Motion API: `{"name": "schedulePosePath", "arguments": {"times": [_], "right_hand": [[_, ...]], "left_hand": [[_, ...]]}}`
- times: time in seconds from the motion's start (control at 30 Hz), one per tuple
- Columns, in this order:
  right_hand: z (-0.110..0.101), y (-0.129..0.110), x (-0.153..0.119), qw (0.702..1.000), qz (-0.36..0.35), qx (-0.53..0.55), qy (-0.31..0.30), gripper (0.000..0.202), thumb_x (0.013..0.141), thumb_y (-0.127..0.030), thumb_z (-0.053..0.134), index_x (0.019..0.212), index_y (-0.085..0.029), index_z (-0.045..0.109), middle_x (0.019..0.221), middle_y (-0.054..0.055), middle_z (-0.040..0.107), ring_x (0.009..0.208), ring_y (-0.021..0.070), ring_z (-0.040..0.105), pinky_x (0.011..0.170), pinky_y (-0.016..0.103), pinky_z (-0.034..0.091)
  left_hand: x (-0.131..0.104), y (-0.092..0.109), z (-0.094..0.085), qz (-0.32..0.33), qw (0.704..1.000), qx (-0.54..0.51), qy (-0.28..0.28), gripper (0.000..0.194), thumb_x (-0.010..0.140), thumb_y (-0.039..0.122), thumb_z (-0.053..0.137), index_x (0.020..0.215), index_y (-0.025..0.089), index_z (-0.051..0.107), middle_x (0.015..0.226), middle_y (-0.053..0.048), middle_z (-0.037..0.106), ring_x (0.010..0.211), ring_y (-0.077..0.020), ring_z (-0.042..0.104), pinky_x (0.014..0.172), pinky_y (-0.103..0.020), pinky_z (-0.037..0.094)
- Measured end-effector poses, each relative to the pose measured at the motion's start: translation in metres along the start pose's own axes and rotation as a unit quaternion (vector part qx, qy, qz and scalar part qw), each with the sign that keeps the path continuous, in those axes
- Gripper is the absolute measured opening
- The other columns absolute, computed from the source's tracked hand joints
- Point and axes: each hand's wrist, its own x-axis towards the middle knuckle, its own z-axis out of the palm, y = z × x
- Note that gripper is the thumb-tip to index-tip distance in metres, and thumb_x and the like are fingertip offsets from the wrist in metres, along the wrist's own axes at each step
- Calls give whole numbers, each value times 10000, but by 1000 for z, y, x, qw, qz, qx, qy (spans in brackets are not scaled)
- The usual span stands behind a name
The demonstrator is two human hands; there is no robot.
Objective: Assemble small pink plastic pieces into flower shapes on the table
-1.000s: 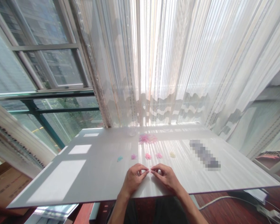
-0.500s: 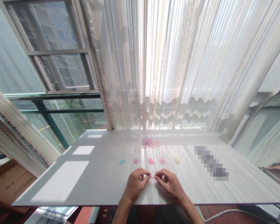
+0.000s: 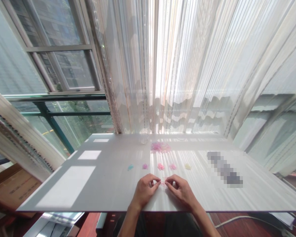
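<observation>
My left hand [image 3: 147, 190] and my right hand [image 3: 179, 189] meet above the front middle of the white table [image 3: 108, 194]. Thumb and forefinger of each are pinched together. Between the fingertips is a small, thin pink piece [image 3: 163, 183], mostly hidden, its exact kind too small to make out. Just beyond my hands lies a row of little clumps: blue [image 3: 130, 167], purple [image 3: 145, 166], deep pink [image 3: 160, 166], pale pink [image 3: 172, 166] and yellow [image 3: 187, 166]. Farther back sits a loose heap of pink and purple pieces [image 3: 160, 147].
A small clear dish [image 3: 144, 141] stands near the table's back edge. On the right lies a blurred-out dark object [image 3: 225, 169]. Sheer curtains [image 3: 177, 65] hang behind the table. A cardboard box [image 3: 14, 187] is on the floor at the left.
The view has shifted slightly, so the table appears a little higher. Both hands keep their pinch on the pink piece, with only slight finger movement.
</observation>
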Motion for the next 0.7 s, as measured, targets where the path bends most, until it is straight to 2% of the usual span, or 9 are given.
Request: {"name": "schedulePosePath", "arguments": {"times": [0.43,0.5,0.6,0.7], "right_hand": [[2,2,1,1000,14,8,14,243,899,-385,585,848,-189,718,779,36,700,661,167,603,634,277,479],[3,5,1,998,38,14,56,273,900,-420,585,859,-190,725,800,48,714,690,182,624,652,287,485],[1,12,4,983,92,26,155,344,882,-493,591,890,-181,736,871,86,738,770,223,663,681,313,501],[-6,22,10,975,105,5,197,388,870,-530,581,904,-183,750,907,101,744,766,236,666,703,342,510]], "left_hand": [[0,0,1,-19,1000,0,-1,134,861,289,649,857,208,755,806,-30,722,639,-135,580,665,-248,494],[0,-1,1,-25,1000,-3,2,142,863,301,648,880,204,751,829,-34,727,639,-133,582,663,-247,496],[0,-2,1,-29,1000,-5,6,152,869,312,642,883,200,744,834,-35,727,634,-132,581,655,-245,496],[1,-2,1,-32,999,-3,5,163,878,319,632,865,198,739,821,-34,722,633,-132,583,650,-243,493]]}}
